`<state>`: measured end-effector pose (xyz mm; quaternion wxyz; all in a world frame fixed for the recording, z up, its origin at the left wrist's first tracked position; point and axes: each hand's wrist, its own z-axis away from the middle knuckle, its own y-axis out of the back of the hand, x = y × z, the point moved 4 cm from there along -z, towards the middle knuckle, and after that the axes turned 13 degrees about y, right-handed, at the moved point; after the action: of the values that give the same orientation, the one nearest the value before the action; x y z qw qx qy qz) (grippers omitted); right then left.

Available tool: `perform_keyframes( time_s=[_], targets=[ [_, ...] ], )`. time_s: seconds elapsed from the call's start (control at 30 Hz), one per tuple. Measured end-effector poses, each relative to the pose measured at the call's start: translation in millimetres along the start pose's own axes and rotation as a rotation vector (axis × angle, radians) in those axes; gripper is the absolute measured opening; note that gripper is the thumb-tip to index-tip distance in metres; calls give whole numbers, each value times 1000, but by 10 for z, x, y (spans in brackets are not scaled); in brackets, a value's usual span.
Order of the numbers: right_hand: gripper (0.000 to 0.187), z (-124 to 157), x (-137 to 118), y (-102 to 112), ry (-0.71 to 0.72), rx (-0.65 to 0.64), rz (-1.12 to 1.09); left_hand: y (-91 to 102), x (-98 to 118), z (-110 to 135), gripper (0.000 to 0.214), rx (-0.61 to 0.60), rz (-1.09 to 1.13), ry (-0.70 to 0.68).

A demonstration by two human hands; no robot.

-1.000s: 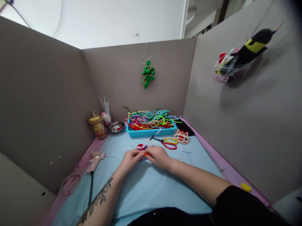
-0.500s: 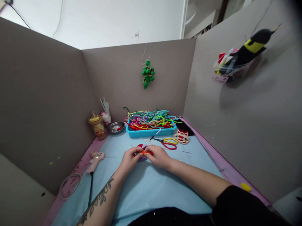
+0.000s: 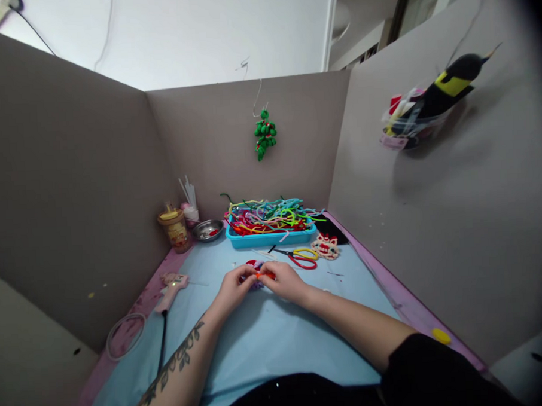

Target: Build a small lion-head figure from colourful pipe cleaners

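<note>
My left hand [image 3: 233, 286] and my right hand [image 3: 284, 280] meet over the light blue table mat [image 3: 259, 341]. Both pinch a small pipe-cleaner piece [image 3: 256, 269] that shows red, purple and orange between the fingertips. Most of the piece is hidden by my fingers. My left forearm carries a dark tattoo. Just beyond my hands lie red-and-yellow scissors [image 3: 300, 257].
A blue tray [image 3: 272, 236] heaped with coloured pipe cleaners stands at the back. Left of it are a small metal bowl [image 3: 208, 229], a lidded jar [image 3: 174, 226] and a cup of white sticks. A pink glue gun [image 3: 170, 289] lies left; a red-white craft [image 3: 325, 246] right. Cardboard walls surround the table.
My hands have shifted slightly away from me on the mat, still pinching the small piece. Nothing else has moved.
</note>
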<state>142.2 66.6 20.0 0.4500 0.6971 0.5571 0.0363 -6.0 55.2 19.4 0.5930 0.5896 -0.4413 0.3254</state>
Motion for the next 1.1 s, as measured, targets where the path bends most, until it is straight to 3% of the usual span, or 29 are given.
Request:
perform_keyframes(
  time_s=[0.67, 1.1],
  targets=[
    [7, 43, -18, -34, 124, -26, 135, -19, -166, -61, 36, -96, 212, 167],
    [7, 24, -48, 0, 92, -23, 108, -14, -148, -55, 37, -100, 176, 134]
  ],
)
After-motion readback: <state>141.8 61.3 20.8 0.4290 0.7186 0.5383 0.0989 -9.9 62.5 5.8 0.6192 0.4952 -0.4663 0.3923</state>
